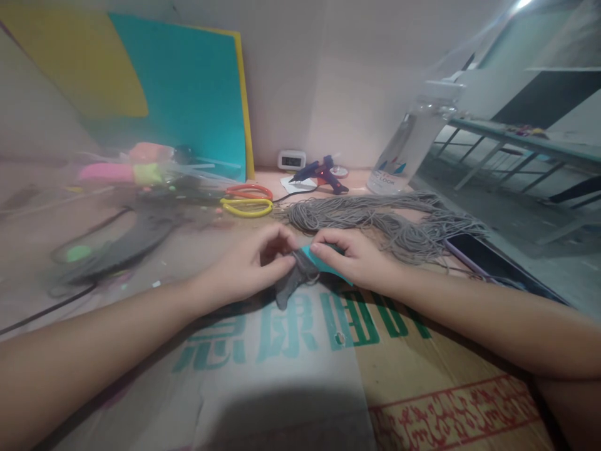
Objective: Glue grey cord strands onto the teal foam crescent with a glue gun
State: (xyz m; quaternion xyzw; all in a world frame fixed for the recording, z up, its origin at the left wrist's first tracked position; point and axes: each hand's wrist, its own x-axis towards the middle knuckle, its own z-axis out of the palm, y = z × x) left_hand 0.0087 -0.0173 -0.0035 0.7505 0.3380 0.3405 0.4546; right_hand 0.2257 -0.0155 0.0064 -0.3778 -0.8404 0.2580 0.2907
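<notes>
My left hand (253, 263) and my right hand (354, 257) meet at the middle of the table over a flattened cardboard sheet (291, 357). Between them is a small teal piece (323, 263) wrapped with grey cord (293, 282). The fingers of my left hand pinch the grey cord bundle. With fingers curled, my right hand holds the teal piece down. A loose end of cord hangs below the left fingers.
A large pile of grey cord (375, 219) lies behind my hands. Farther back are yellow and red scissors (246, 200), a blue glue gun (322, 175), a small clock (291, 160), a plastic bottle (406, 153) and teal and yellow sheets (188, 94). A phone (488, 260) lies at right.
</notes>
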